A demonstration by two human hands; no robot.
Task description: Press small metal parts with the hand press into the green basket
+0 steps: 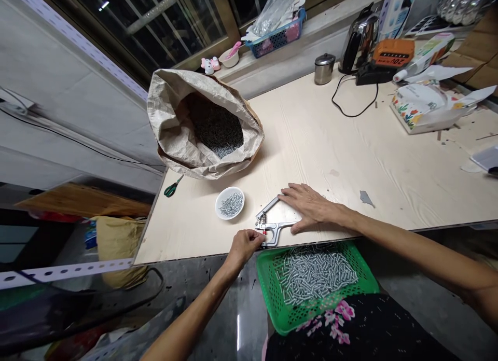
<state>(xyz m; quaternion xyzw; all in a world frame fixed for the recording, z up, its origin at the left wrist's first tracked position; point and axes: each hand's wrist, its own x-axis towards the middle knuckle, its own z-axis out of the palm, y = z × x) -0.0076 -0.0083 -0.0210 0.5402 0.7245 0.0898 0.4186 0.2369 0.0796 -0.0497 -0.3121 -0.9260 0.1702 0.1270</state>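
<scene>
Silver spring-loaded hand pliers (275,231) lie near the table's front edge, their handles spread apart. My right hand (311,205) spans the handles, fingers over the upper one and thumb by the lower one. At the jaw end, beside a small red part, my left hand (248,243) is closed in a pinch; what it holds is too small to make out. Close by on the left stands a white bowl (230,203) of small silver metal pieces. Below the table edge, a green plastic basket (268,293) on my lap holds a heap of similar silver pieces.
Behind the bowl stands a big open woven sack (167,112) of dark metal pieces. Green-handled scissors (171,189) lie at the left edge. Toward the back right are a metal canister (324,69), a kettle (356,39), an orange battery (393,52) and a tissue pack (424,104).
</scene>
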